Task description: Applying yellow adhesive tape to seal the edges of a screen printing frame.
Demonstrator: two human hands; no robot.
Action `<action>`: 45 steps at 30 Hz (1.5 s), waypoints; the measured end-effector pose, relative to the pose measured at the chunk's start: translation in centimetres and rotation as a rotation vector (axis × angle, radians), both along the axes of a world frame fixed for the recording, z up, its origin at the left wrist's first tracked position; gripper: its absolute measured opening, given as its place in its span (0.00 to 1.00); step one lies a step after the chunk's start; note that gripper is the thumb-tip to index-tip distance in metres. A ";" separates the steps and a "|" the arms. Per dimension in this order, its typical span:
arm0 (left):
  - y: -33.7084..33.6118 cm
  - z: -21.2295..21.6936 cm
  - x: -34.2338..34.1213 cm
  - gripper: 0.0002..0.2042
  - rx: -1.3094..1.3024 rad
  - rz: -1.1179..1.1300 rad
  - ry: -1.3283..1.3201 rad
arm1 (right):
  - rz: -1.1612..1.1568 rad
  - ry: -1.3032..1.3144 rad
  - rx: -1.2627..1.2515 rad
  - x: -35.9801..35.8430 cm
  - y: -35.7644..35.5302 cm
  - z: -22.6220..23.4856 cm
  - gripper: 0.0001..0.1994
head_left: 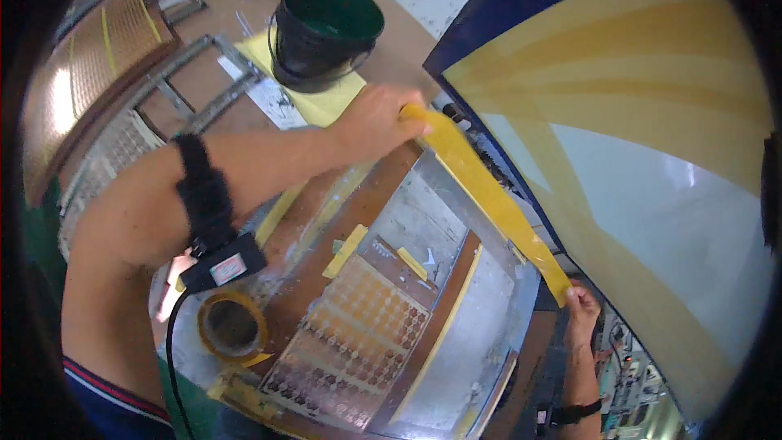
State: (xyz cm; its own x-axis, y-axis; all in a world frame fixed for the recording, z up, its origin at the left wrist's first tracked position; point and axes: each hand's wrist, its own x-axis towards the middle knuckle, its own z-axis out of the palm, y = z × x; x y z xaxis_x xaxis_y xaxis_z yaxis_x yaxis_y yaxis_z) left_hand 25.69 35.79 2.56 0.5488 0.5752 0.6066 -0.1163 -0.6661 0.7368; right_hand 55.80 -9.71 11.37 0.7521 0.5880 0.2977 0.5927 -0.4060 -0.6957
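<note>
A strip of yellow adhesive tape (pixel 497 204) is stretched between my two hands, running down to the right. My left hand (pixel 376 121) pinches its upper end, with that arm reaching across from the left. Its lower end is held between the fingers of my right hand (pixel 580 310). Just right of the strip stands a large tilted screen frame (pixel 521 98) with a dark blue edge. Its pale mesh (pixel 627 187) is bordered by wide yellowish bands. Beneath the tape lies a worktable with a patterned sheet (pixel 358 326) of small repeated shapes.
A roll of tape (pixel 232 324) lies at the table's near left. Behind my left arm, a dark bucket (pixel 305 49) sits on yellow paper (pixel 330 106). A metal frame (pixel 175 94) and a panel with rows of shapes (pixel 102 57) are farther left. Short tape pieces (pixel 346 251) stick to the table.
</note>
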 end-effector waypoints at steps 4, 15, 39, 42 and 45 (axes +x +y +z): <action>3.6 -2.1 6.0 0.16 0.043 0.160 0.044 | -0.091 -0.067 0.004 3.1 4.6 -1.5 0.10; 6.9 -1.8 12.9 0.18 -0.011 0.240 -0.068 | -0.261 -0.004 0.258 7.3 10.5 -4.8 0.08; 6.3 -2.4 13.1 0.19 -0.336 0.256 0.239 | -0.440 0.084 0.328 11.1 6.4 -5.7 0.17; 3.3 -4.9 13.7 0.12 0.176 0.099 0.280 | -0.285 -0.012 0.220 7.0 5.1 -5.0 0.17; -1.5 -3.0 16.6 0.09 0.456 -0.203 -0.138 | 0.143 -0.353 -0.109 1.5 12.7 -3.4 0.18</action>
